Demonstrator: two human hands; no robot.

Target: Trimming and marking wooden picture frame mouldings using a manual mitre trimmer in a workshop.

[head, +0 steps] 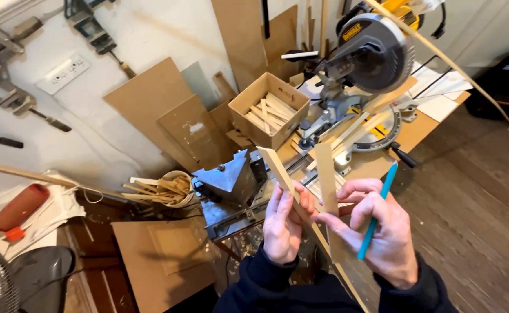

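My left hand (pixel 285 223) grips a long thin wooden strip (pixel 276 165) that runs from an angled cut end at upper left down past my wrists. My right hand (pixel 379 229) pinches a shorter flat wooden strip (pixel 326 174) held upright beside the long one, and a teal pencil (pixel 381 206) is tucked between its fingers, tip pointing down. The two strips cross near my fingertips. Both dark sleeves show at the bottom edge.
A miter saw (pixel 370 64) stands on a wooden bench at upper right. Left of it sits a cardboard box (pixel 269 110) of wood offcuts, with a grey metal tool (pixel 228 182) and a bucket (pixel 176 188) of sticks below. Board panels lean on the wall.
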